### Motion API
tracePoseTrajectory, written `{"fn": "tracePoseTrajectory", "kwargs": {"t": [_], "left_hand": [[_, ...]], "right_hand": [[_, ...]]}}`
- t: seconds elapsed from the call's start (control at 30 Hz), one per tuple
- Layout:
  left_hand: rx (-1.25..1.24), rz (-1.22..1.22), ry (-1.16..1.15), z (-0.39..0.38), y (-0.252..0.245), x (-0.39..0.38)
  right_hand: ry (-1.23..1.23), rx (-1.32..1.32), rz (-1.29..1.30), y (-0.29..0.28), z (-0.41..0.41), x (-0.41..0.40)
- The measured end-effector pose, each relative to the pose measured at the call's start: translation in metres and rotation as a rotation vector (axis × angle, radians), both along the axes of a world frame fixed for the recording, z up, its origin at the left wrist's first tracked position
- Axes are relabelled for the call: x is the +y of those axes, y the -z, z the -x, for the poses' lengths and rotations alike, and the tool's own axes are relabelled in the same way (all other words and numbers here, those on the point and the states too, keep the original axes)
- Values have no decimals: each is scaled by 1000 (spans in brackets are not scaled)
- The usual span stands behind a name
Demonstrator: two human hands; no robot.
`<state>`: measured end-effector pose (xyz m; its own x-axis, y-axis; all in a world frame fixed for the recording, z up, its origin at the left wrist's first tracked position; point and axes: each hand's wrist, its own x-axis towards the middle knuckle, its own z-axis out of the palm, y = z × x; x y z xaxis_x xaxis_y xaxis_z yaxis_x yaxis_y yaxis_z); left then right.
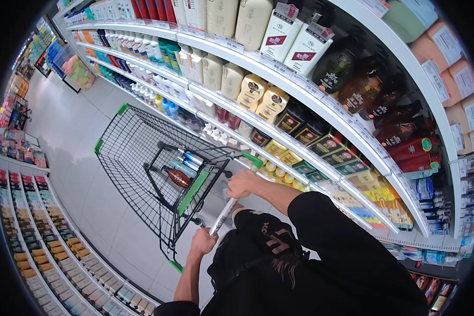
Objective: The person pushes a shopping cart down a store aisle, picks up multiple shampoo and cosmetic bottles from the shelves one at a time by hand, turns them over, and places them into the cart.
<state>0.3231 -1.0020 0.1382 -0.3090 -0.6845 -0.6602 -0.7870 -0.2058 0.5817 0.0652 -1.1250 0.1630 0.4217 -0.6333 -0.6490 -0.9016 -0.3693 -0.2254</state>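
My left hand (203,241) is closed around the near-left end of the white handlebar (223,216) of a wire shopping cart (130,190). Closer to the bar's other end, beside its green corner piece (253,160), my right hand (241,184) grips the same bar. Inside the cart, towards the handle, lies a brown bottle (176,176). Next to it are a pale teal bottle (183,169) and blue-and-white containers (192,160). A green panel (193,192) crosses the handle end of the basket.
Lit shelves (256,59) packed with bottles and boxes run along the cart's right side. More shelves (59,241) of tubes and bottles curve along the left. Tiled floor (69,114) stretches ahead, with a clear bin of colourful items (77,69) at the far end.
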Motion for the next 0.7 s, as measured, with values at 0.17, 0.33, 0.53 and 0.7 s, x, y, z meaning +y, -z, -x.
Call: {"fn": "tracePoseTrajectory", "kwargs": {"t": [0.17,0.33,0.53,0.7], "left_hand": [[30,-85,-33,2,9,-19],[5,26,-25,-10,6,-48],[-35,120,-20,-11,6,-67],[-82,97,12,-11,5,-81]], "right_hand": [[-6,22,-54,1,-1,-25],[-18,101,-120,-2,-18,-64],[-15,92,-192,-11,-26,-92],[-23,23,-217,-1,-27,-110]]}}
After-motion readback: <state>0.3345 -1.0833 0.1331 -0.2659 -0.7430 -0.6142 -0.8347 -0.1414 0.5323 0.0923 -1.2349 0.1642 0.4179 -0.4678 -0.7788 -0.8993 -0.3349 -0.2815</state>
